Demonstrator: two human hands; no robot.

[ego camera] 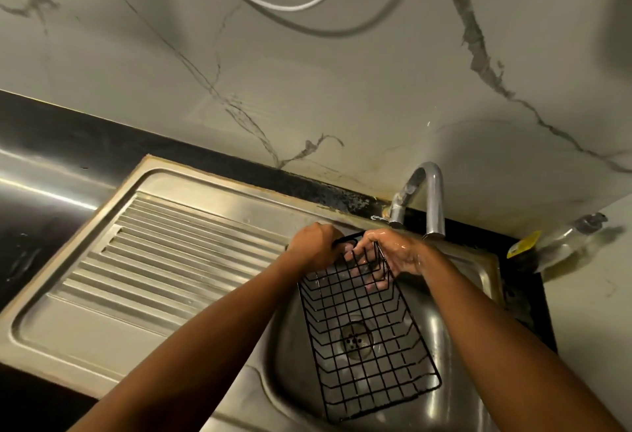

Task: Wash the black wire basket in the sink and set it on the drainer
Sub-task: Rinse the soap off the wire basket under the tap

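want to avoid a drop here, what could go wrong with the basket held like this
1. The right hand looks wet, and with the left hand it holds only the far end of the black wire basket, which may slip and clatter into the sink.
2. The tap sits close to the hands, so lifting toward the drainer could knock the basket against it.

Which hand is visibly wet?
The right hand, nearest the tap: its back glistens with water, fingers curled into the black wire basket. The left hand shows no sheen, gripping the basket's top rim.
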